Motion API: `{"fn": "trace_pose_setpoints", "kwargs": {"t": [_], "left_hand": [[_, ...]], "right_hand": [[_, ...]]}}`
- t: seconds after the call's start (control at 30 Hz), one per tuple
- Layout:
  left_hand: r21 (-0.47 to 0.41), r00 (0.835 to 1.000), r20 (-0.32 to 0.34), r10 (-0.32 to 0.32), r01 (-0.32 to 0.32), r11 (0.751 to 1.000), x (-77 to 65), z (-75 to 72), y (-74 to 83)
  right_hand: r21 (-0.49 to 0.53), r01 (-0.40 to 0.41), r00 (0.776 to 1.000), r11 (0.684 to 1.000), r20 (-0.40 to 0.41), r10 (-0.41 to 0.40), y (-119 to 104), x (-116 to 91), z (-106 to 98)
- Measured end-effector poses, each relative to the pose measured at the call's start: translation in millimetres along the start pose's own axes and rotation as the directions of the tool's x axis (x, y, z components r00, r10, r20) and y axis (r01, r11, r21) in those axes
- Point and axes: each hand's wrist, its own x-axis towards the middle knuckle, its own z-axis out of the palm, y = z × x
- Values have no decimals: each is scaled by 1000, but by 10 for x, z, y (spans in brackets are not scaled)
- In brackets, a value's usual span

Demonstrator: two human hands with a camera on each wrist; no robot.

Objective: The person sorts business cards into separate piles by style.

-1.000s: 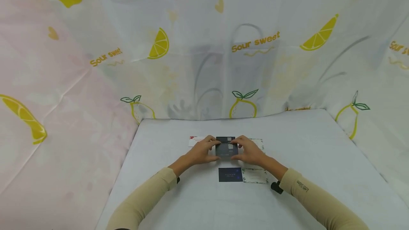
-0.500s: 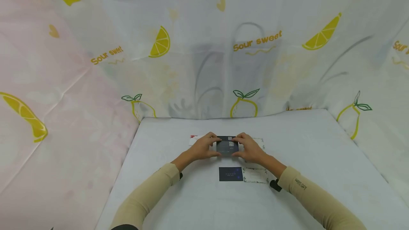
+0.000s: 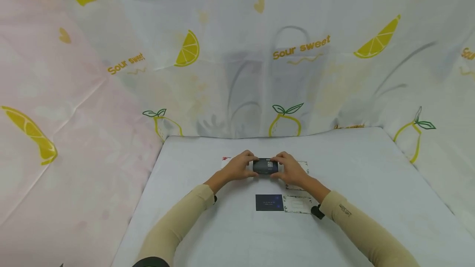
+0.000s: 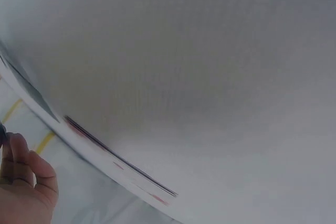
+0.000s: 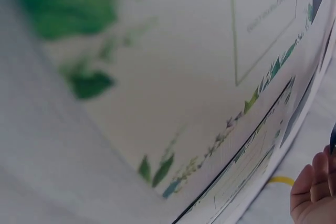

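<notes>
A dark card [image 3: 264, 167] with a small QR code is held level between both hands at the back middle of the table. My left hand [image 3: 237, 167] pinches its left end between thumb and fingers. The right end is pinched the same way by my right hand [image 3: 291, 171]. In the wrist views, only the left hand [image 4: 26, 182] and right hand [image 5: 315, 190] edges show, each with a sliver of the dark card. A white card with a red corner print [image 3: 226, 160] lies behind the left hand, and leaf-bordered white cards [image 3: 303, 166] lie partly under the right.
Nearer the front, a navy card [image 3: 269, 202] lies side by side with a leaf-bordered white card [image 3: 297, 204]. All lie on a white-covered table [image 3: 208, 234]. A lemon-print curtain [image 3: 241, 73] stands along the table's back and sides.
Both hands have shifted slightly away toward the back with the dark card, which now looks shorter from front to back and covers the dark strip seen behind it. The front cards have stayed put.
</notes>
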Motion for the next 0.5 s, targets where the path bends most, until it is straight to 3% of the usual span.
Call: {"fn": "trace_pose_setpoints", "kwargs": {"t": [0.33,0.5], "left_hand": [[77,998,16,-55,54,996,177,-33,-35],[92,997,39,-72,68,993,234,-39,-58]], "right_hand": [[-9,-2,1000,1000,21,2,83,132,-39],[-44,-51,998,998,46,53,127,184,-50]]}}
